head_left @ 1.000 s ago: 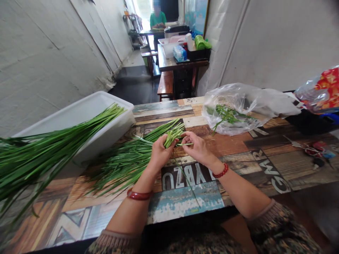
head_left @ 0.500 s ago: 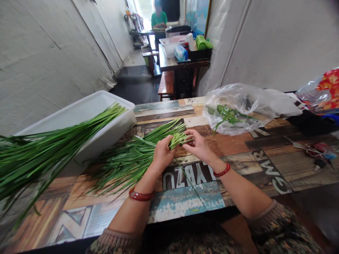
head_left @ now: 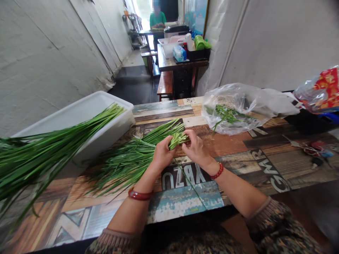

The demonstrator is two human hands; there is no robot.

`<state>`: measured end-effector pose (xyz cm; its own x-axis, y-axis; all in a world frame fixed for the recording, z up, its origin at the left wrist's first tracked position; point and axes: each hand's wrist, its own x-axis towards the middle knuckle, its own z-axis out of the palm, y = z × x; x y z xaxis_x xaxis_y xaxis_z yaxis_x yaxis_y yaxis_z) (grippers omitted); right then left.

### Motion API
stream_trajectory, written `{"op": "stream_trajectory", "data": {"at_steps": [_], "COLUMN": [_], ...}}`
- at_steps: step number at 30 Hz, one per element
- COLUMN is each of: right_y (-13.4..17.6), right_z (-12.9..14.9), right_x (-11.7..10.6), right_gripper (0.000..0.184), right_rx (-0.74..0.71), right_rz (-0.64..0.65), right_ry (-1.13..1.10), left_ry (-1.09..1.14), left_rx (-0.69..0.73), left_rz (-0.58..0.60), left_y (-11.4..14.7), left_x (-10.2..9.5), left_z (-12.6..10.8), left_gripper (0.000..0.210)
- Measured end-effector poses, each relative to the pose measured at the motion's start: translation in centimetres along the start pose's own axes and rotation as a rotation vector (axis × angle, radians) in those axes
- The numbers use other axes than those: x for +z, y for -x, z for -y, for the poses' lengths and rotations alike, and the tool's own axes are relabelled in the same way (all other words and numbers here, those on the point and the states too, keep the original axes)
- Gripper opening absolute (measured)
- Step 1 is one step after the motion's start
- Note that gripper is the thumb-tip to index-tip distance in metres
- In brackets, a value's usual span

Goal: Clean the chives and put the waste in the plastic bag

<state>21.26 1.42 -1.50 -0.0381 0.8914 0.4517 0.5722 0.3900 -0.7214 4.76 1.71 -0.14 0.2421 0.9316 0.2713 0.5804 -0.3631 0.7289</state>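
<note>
My left hand [head_left: 163,153] is wrapped round a bunch of garlic chives [head_left: 176,140], its pale cut ends pointing right. At those ends, the fingers of my right hand [head_left: 195,147] are bent and pinched on the stem tips. The bunch's green leaves trail left over more loose chives [head_left: 127,153] lying on the patterned table [head_left: 233,141]. One thin leaf [head_left: 190,181] hangs down toward the table's near edge. To the left, a white plastic tub [head_left: 106,102] carries a large pile of chives [head_left: 66,141], with leaves drooping over its side.
Right of my hands lies a clear plastic bag [head_left: 238,95] with green scraps inside. Farther right are a red-patterned package [head_left: 327,90] and scissors [head_left: 315,148]. Behind stand another table [head_left: 169,63] with containers, a bench [head_left: 165,83] and a seated person [head_left: 158,21] in green.
My right hand has shifted slightly left, and its fingers have closed more tightly at the stem ends. My left hand stays around the bunch. The view has moved a little.
</note>
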Motion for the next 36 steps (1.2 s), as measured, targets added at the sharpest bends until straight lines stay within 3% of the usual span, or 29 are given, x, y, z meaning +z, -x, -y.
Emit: {"op": "stream_trajectory", "data": {"at_steps": [2,5,8,11,15,19,23,25,29,32,36], "right_y": [-0.2,-0.6,-0.7,-0.7,-0.4,-0.2,-0.4,-0.7,-1.6,-2.5,-3.1], "right_z": [-0.3,-1.0,-1.2,-1.1,-0.9,-0.9,-0.7,-0.7,-1.4,-3.2,-5.7], "right_x": [-0.6,-1.5,-1.7,-1.3,-0.4,0.4,-0.3,-1.6,-5.5,-8.2,-10.2], "right_gripper": [0.038,0.033,0.022,0.022,0.024,0.014,0.015,0.017,0.012,0.02,0.033], "right_rx": [-0.032,0.036,0.154,0.265,0.37,0.334,0.066,-0.014,-0.004,-0.013,0.06], "right_rz": [-0.01,-0.035,0.097,0.262,0.268,0.171,0.013,-0.058,-0.268,-0.417,-0.458], "right_ry": [0.026,-0.057,-0.272,-0.526,-0.612,-0.42,-0.068,0.032,0.116,0.221,0.455], "left_ry": [0.021,0.055,0.095,0.111,0.058,0.003,-0.03,-0.038,-0.053,-0.041,-0.052], "left_rx": [-0.004,-0.034,-0.042,-0.029,-0.012,-0.002,0.012,0.013,0.013,0.016,0.009], "left_rz": [-0.006,-0.009,0.003,0.007,0.02,0.039,0.051,0.036,0.045,0.052,0.057], "left_y": [-0.1,-0.2,-0.3,-0.2,-0.1,0.0,-0.1,-0.1,-0.1,-0.1,-0.2], "left_x": [-0.3,-0.6,-0.7,-0.6,-0.4,-0.1,-0.1,-0.2,-0.3,-0.4,-0.4], "left_z": [-0.2,-0.3,-0.2,-0.1,-0.1,0.0,0.2,0.2,0.1,-0.1,-0.1], "left_gripper": [0.012,0.014,0.015,0.018,0.016,0.019,0.018,0.02,0.022,0.021,0.021]}}
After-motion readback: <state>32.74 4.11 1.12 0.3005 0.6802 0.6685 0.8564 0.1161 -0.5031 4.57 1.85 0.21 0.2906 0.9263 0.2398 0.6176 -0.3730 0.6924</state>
